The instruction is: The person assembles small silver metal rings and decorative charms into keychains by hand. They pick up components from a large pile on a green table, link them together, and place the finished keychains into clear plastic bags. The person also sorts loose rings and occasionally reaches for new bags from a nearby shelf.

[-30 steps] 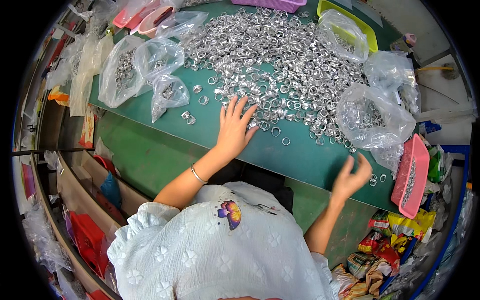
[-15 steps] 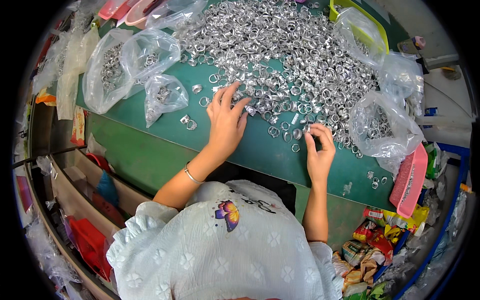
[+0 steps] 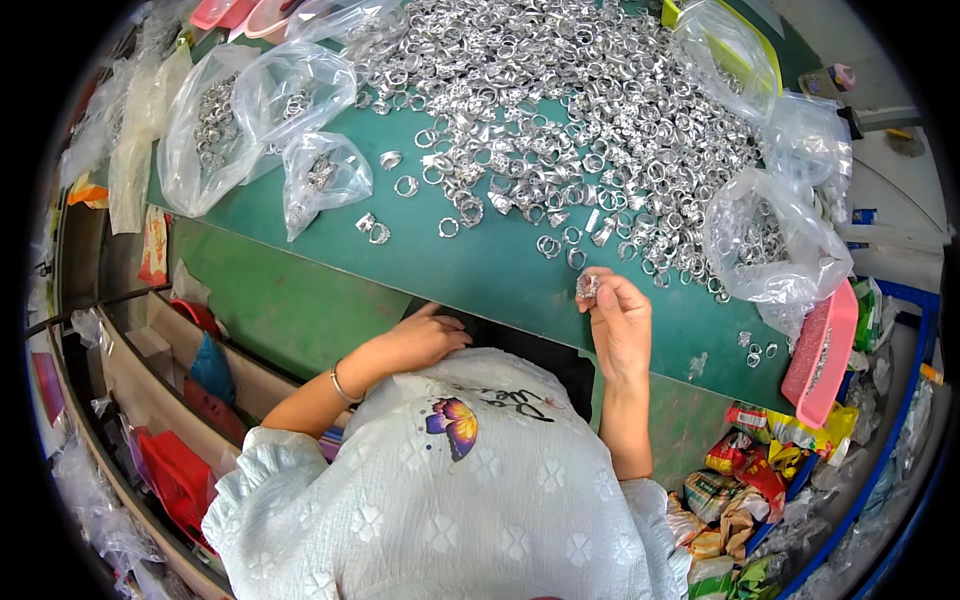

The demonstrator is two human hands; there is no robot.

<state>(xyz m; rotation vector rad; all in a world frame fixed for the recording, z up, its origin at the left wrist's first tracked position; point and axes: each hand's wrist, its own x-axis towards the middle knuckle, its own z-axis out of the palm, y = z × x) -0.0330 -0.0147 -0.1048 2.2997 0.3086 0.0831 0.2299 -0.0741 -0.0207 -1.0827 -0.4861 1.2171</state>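
Note:
My right hand [image 3: 622,318] is closed, pinching a silver ring [image 3: 587,287] between thumb and fingers just above the table's near edge. My left hand [image 3: 428,336] rests low on my dark lap, below the table edge, fingers loosely bent and slightly apart, with nothing visible in it. Beyond both hands a broad heap of silver rings [image 3: 520,60] covers much of the green table [image 3: 470,265]. Several loose rings lie apart from the heap, such as a ring [image 3: 449,228] in front of it and another ring [image 3: 406,186] to its left.
Clear plastic bags with rings stand on the left, one small bag [image 3: 322,180] nearest. On the right are another bag [image 3: 765,245] and a pink basket [image 3: 826,350]; a yellow-green tray [image 3: 765,60] is at the far right. An open drawer [image 3: 190,370] lies lower left.
My left hand has left the rings and dropped back to my lap. My right hand has drawn slightly left and nearer, away from the heap, with a ring raised in its fingertips.

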